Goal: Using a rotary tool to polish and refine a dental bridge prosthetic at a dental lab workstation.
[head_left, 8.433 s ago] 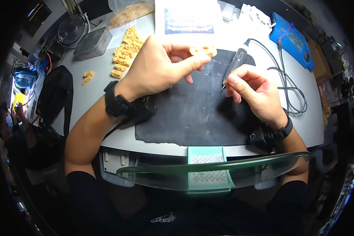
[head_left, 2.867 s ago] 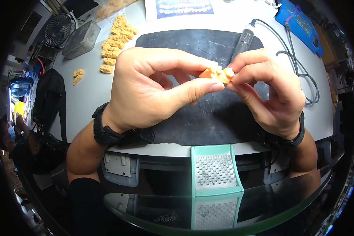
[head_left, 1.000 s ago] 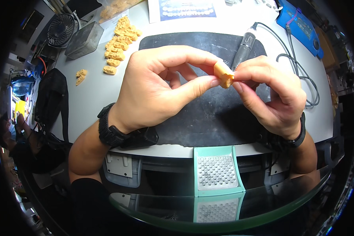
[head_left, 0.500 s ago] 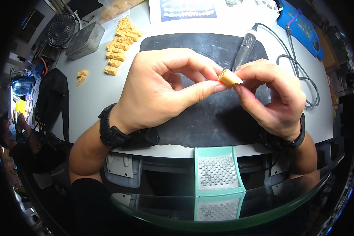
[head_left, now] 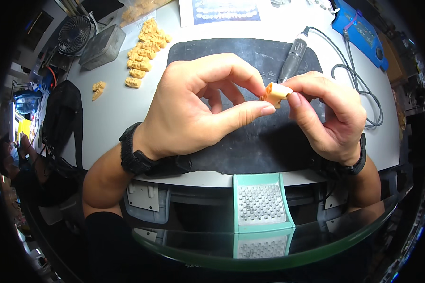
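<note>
A small yellow dental model piece (head_left: 276, 93) is held up over the dark mat, between the fingertips of both hands. My left hand (head_left: 189, 106) has its thumb and index finger at the piece's left end, the other fingers curled loosely behind. My right hand (head_left: 333, 115) pinches the paler right end with thumb and index finger. The fingertips partly hide that end, so whether a separate pale part sits there cannot be made out. Behind the right hand, a black rotary handpiece (head_left: 293, 59) lies on the mat, its tip hidden.
Several similar yellow model pieces (head_left: 144, 52) stand in a row at the far left, with one apart (head_left: 98, 89). A dark mat (head_left: 222, 146) covers the middle. A green-framed grater-like plate (head_left: 262, 203) projects from the front edge. A blue control box (head_left: 361, 37) and cable are at right.
The model piece has been turned between my fingers and now shows its smooth side and darker left end. The right fingertips have shifted slightly; the handpiece stays put.
</note>
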`<state>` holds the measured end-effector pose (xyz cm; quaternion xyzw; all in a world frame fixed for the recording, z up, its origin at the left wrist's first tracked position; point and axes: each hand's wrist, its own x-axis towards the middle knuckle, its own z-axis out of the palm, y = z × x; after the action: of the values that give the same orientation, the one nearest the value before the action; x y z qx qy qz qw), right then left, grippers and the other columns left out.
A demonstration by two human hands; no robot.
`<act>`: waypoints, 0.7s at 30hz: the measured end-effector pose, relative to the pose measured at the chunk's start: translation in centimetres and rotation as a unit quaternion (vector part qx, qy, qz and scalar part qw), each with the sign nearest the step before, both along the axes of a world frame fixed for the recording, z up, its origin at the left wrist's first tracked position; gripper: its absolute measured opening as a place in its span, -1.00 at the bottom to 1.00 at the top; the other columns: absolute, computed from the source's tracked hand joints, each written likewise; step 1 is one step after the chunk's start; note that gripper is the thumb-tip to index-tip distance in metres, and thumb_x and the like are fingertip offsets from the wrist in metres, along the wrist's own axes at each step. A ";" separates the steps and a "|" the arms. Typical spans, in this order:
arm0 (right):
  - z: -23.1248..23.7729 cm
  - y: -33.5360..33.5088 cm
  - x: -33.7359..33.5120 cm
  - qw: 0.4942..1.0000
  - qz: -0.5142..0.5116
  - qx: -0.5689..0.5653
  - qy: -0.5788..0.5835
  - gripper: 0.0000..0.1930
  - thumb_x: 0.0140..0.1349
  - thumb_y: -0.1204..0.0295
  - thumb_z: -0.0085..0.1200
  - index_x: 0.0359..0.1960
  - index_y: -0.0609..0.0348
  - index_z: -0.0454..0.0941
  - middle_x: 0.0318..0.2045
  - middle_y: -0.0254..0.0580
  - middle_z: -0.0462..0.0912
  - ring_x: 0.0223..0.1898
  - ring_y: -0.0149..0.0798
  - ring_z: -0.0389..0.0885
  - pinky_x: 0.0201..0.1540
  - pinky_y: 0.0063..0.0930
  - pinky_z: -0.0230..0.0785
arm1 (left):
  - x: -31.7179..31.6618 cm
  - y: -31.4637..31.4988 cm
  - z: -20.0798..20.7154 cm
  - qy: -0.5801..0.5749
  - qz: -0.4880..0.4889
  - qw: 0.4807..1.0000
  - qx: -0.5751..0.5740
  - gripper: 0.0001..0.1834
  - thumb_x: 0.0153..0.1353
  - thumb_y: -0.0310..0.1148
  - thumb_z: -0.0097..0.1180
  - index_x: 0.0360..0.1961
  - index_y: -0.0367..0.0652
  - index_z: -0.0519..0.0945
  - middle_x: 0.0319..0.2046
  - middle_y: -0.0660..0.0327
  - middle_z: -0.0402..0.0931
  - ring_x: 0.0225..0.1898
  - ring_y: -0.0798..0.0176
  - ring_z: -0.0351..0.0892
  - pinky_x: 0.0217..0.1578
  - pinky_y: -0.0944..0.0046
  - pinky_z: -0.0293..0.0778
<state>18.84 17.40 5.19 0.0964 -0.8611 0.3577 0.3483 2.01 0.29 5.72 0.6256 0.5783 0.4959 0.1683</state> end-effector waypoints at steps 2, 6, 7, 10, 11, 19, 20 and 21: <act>0.0 0.1 0.0 1.000 0.000 0.001 0.006 -0.90 0.25 0.65 0.17 -0.22 0.36 0.66 -0.43 -0.18 0.70 -0.54 -0.45 0.62 -0.48 -0.66 0.43 | 0.0 -0.1 0.1 0.000 -0.003 1.000 0.006 -0.73 0.10 -0.55 0.44 -0.19 -0.28 0.62 -0.24 0.17 0.71 -0.30 0.47 0.69 -0.40 0.57 0.51; 0.0 0.1 -0.1 1.000 0.006 0.006 0.011 -0.90 0.24 0.66 0.17 -0.23 0.35 0.65 -0.42 -0.19 0.70 -0.54 -0.46 0.62 -0.49 -0.66 0.43 | -0.1 -0.1 0.0 -0.003 -0.010 1.000 0.007 -0.75 0.11 -0.56 0.43 -0.19 -0.28 0.64 -0.24 0.15 0.71 -0.32 0.47 0.69 -0.40 0.56 0.52; 0.0 0.2 -0.1 1.000 0.004 0.014 0.015 -0.90 0.24 0.66 0.17 -0.23 0.35 0.65 -0.42 -0.19 0.70 -0.55 -0.46 0.62 -0.49 -0.66 0.42 | -0.1 -0.1 0.0 -0.008 -0.010 1.000 0.011 -0.75 0.11 -0.56 0.43 -0.19 -0.28 0.64 -0.25 0.15 0.71 -0.32 0.47 0.69 -0.40 0.56 0.52; 0.1 0.1 -0.1 1.000 0.001 0.022 0.016 -0.90 0.23 0.66 0.18 -0.23 0.35 0.65 -0.42 -0.20 0.70 -0.55 -0.47 0.61 -0.50 -0.67 0.42 | 0.0 0.0 -0.2 -0.021 -0.010 1.000 0.013 -0.76 0.12 -0.56 0.43 -0.19 -0.29 0.65 -0.27 0.15 0.71 -0.36 0.48 0.68 -0.41 0.57 0.51; 0.1 0.1 -0.1 1.000 -0.001 0.023 0.016 -0.90 0.22 0.66 0.19 -0.23 0.35 0.65 -0.42 -0.20 0.70 -0.55 -0.47 0.61 -0.50 -0.67 0.42 | 0.0 0.1 -0.3 -0.024 -0.009 1.000 0.013 -0.76 0.12 -0.56 0.43 -0.19 -0.29 0.65 -0.28 0.15 0.71 -0.37 0.49 0.68 -0.41 0.57 0.51; -0.1 0.2 -0.1 1.000 -0.014 0.025 -0.003 -0.89 0.20 0.64 0.22 -0.24 0.32 0.66 -0.45 -0.25 0.69 -0.58 -0.50 0.58 -0.53 -0.68 0.39 | 0.0 0.2 -0.6 -0.047 0.008 0.999 0.019 -0.82 0.17 -0.42 0.41 -0.23 -0.21 0.70 -0.37 0.32 0.71 -0.53 0.66 0.53 -0.63 0.62 0.21; -0.1 0.2 -0.1 1.000 -0.016 0.027 -0.004 -0.89 0.19 0.64 0.23 -0.24 0.32 0.66 -0.45 -0.25 0.69 -0.58 -0.50 0.58 -0.53 -0.68 0.38 | 0.0 0.2 -0.6 -0.045 0.008 0.999 0.016 -0.82 0.17 -0.42 0.41 -0.23 -0.22 0.70 -0.37 0.32 0.71 -0.53 0.66 0.53 -0.62 0.62 0.21; -0.1 0.3 0.0 0.999 -0.016 0.030 -0.006 -0.89 0.18 0.64 0.23 -0.24 0.32 0.66 -0.46 -0.26 0.69 -0.59 -0.50 0.58 -0.53 -0.68 0.38 | 0.0 0.1 -0.6 -0.051 0.005 0.999 0.012 -0.82 0.17 -0.42 0.40 -0.23 -0.22 0.70 -0.37 0.32 0.71 -0.53 0.67 0.52 -0.62 0.62 0.21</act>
<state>18.81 17.68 5.09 0.0908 -0.8751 0.3267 0.3454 2.04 0.43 5.10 0.5987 0.5661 0.5349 0.1870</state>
